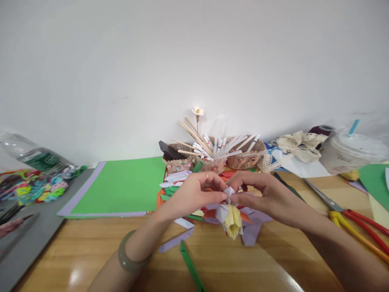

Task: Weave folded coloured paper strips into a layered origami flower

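L hand (197, 192): fingers curled, thumb + fingertips pinched on the white top of the paper flower (232, 219). Ring on one finger, bangle (133, 257) at the wrist. Flower sits mid-frame, low over the desk (75, 251), yellow folds pointing down w/ white/lilac petals round them; can't tell if it rests on the scraps below. R hand (261, 194): same grip, thumb + forefinger nipped on that white top, right against the L fingertips. Scraps (252, 233) of lilac, orange + green paper lie under both hands; a green strip (191, 265) lies nearer the camera.

Containers, L to R: clear bottle (33, 156) on its side at far L, contents can't tell. Behind the hands, bowls (212, 164) by the wall, packed w/ wooden sticks (194, 136) + rolled white paper tubes. Far R, lidded cup (352, 152) w/ blue straw, pale drink inside.
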### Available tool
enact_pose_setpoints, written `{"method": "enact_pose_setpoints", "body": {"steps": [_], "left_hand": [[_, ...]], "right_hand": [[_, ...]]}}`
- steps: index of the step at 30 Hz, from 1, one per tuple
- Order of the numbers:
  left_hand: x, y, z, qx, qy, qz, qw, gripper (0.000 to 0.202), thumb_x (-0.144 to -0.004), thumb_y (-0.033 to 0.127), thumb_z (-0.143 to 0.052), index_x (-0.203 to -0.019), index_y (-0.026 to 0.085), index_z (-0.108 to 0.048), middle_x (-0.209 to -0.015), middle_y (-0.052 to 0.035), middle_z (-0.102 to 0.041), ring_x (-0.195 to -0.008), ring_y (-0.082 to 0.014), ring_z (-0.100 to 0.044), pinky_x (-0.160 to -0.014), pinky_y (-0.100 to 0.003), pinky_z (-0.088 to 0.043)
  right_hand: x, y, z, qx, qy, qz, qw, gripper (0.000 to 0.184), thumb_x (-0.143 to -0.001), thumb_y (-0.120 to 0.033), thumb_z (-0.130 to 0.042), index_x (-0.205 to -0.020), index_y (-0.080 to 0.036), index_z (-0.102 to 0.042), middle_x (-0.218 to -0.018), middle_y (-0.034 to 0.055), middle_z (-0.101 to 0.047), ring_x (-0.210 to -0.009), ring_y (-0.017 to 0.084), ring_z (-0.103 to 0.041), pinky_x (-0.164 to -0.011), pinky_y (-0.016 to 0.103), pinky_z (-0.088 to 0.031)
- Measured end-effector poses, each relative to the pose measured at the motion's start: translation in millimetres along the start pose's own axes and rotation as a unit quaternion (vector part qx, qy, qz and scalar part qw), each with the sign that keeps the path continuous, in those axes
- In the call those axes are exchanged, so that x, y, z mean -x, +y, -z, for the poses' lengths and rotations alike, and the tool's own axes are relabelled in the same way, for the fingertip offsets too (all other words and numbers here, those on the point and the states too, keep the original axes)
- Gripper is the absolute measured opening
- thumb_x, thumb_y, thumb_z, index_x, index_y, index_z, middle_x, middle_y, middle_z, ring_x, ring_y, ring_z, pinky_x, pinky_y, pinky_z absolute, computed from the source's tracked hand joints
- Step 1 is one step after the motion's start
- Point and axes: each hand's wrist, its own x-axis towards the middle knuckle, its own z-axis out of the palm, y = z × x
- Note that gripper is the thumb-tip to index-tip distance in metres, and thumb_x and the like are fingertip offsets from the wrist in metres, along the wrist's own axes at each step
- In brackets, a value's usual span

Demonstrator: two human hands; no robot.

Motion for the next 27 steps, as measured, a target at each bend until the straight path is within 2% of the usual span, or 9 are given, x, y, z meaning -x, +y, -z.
{"method": "enact_pose_setpoints", "body": {"steps": [3, 6, 11, 20, 27], "left_hand": [[0, 0, 0.7, -0.015, 0.008, 0.007, 1.000, 0.013, -0.064, 0.014, -0.067, -0.072, 0.013, -0.057, -0.068, 0.0020, -0.057, -0.059, -0.0054, -0.051, -0.056, -0.018, -0.040], [-1, 0, 0.3, -0.019, 0.013, 0.011, 1.000, 0.014, -0.063, 0.015, -0.067, -0.071, 0.013, -0.056, -0.067, 0.0022, -0.057, -0.058, -0.0057, -0.051, -0.055, -0.019, -0.040], [-1, 2, -2.2, 0.020, 0.042, -0.018, 0.999, 0.014, -0.063, 0.017, -0.068, -0.069, 0.012, -0.056, -0.062, 0.0029, -0.057, -0.054, -0.0055, -0.050, -0.053, -0.019, -0.040], [0, -2, 0.0, 0.030, 0.014, -0.043, 0.999, 0.014, -0.064, 0.017, -0.067, -0.074, 0.013, -0.058, -0.068, 0.0017, -0.058, -0.058, -0.0064, -0.053, -0.055, -0.019, -0.042], [4, -3, -8.2, -0.001, 0.071, -0.071, 0.995, 0.012, -0.067, 0.021, -0.063, -0.071, 0.015, -0.054, -0.061, 0.0031, -0.054, -0.049, -0.0059, -0.048, -0.045, -0.018, -0.039]], "right_hand": [[-2, 2, -1, 0.004, 0.010, 0.004, 1.000, 0.013, -0.082, -0.027, -0.055, -0.073, -0.019, -0.059, -0.074, -0.0007, -0.060, -0.070, 0.013, -0.053, -0.064, 0.023, -0.042], [-2, 3, -2, -0.009, 0.003, -0.030, 1.000, 0.017, -0.081, -0.033, -0.055, -0.074, -0.019, -0.060, -0.072, -0.0004, -0.060, -0.068, 0.013, -0.053, -0.062, 0.024, -0.042], [-2, 0, -3, -0.038, 0.020, -0.057, 0.997, 0.020, -0.081, -0.036, -0.055, -0.073, -0.018, -0.060, -0.068, -0.0009, -0.057, -0.065, 0.012, -0.051, -0.059, 0.023, -0.041], [-1, -1, -6, -0.027, 0.039, -0.030, 0.998, 0.014, -0.080, -0.028, -0.056, -0.070, -0.018, -0.058, -0.064, -0.0017, -0.058, -0.061, 0.011, -0.052, -0.057, 0.022, -0.042], [1, -5, -11, 0.088, 0.116, 0.049, 0.988, 0.008, -0.079, -0.017, -0.056, -0.071, -0.020, -0.058, -0.065, -0.0031, -0.061, -0.059, 0.010, -0.055, -0.056, 0.019, -0.043]]}}
